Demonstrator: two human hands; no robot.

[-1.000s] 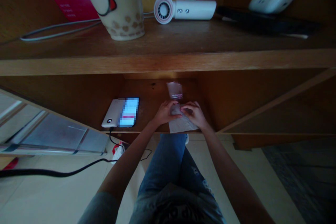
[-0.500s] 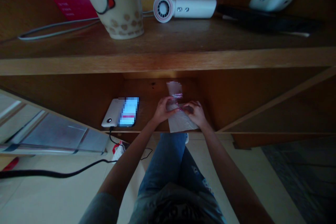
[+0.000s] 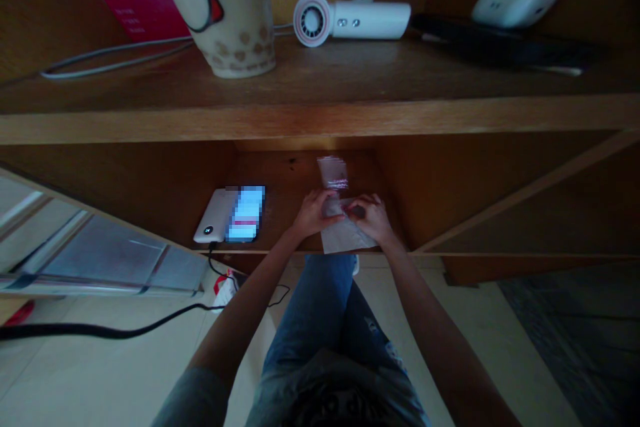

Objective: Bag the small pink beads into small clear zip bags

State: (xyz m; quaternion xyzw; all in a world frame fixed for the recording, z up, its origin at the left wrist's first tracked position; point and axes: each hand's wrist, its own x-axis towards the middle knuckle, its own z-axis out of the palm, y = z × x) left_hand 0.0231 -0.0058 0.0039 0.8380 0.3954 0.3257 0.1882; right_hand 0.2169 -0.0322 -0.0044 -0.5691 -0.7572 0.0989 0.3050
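Over a white, tissue-like sheet point(image 3: 345, 239) in the lower compartment, my two hands meet with fingertips close together. My left hand point(image 3: 311, 213) is curled, its thumb reaching toward the right fingertips. Thumb and fingers of my right hand point(image 3: 371, 217) are pinched. A tiny pinkish thing seems to lie between the fingertips, too small to name. Just beyond the hands lies a small clear plastic bag point(image 3: 333, 172) with a shiny pinkish strip across its lower end.
Left of my hands lie a white power bank point(image 3: 214, 217) with a cable and a lit phone point(image 3: 245, 213). On the upper shelf point(image 3: 350, 80) stand a bubble tea cup point(image 3: 240, 33), a white handheld fan point(image 3: 370, 20), a white case point(image 3: 515, 5) and a dark flat object point(image 3: 500, 43).
My left hand has shifted slightly down, and its fingers have come away from the bag's lower end. The right fingers remain pinched. The pinkish thing shows less now.
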